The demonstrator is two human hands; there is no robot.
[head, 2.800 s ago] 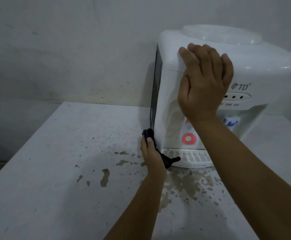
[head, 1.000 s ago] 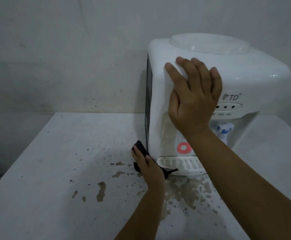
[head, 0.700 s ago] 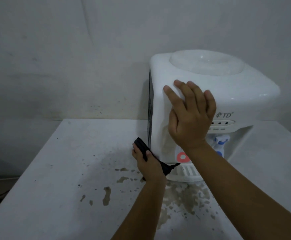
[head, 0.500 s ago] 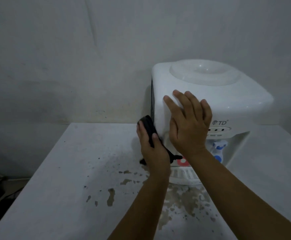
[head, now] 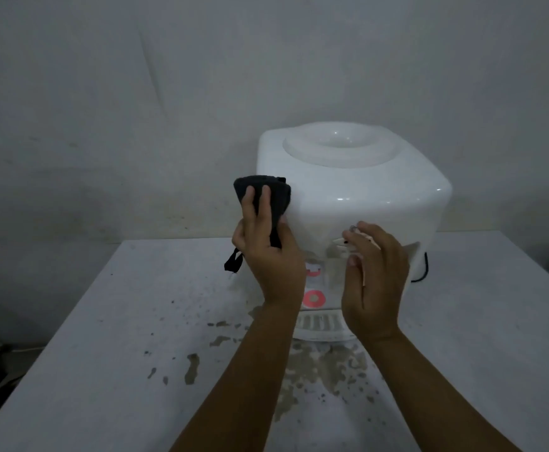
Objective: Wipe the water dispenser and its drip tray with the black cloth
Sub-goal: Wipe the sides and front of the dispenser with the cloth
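A white water dispenser (head: 358, 187) stands on a white table near the wall. Its white slotted drip tray (head: 319, 326) juts out at the bottom front, partly hidden by my arms. My left hand (head: 266, 249) grips the black cloth (head: 266, 190) and holds it against the dispenser's upper left corner; a strip of cloth hangs below my wrist. My right hand (head: 376, 282) hovers in front of the dispenser's face with its fingers loosely bent, blurred, holding nothing. A red ring mark shows between my hands.
The white table (head: 110, 370) is stained with brown splashes (head: 191, 373) and a wet patch in front of the dispenser. A grey wall rises close behind. A black cord (head: 425, 269) hangs at the dispenser's right side. The table's left edge drops to a dark floor.
My left hand has carried the cloth up from the dispenser's lower left side to its upper left corner. My right hand has come off the dispenser's front and drawn back. The view has tilted up.
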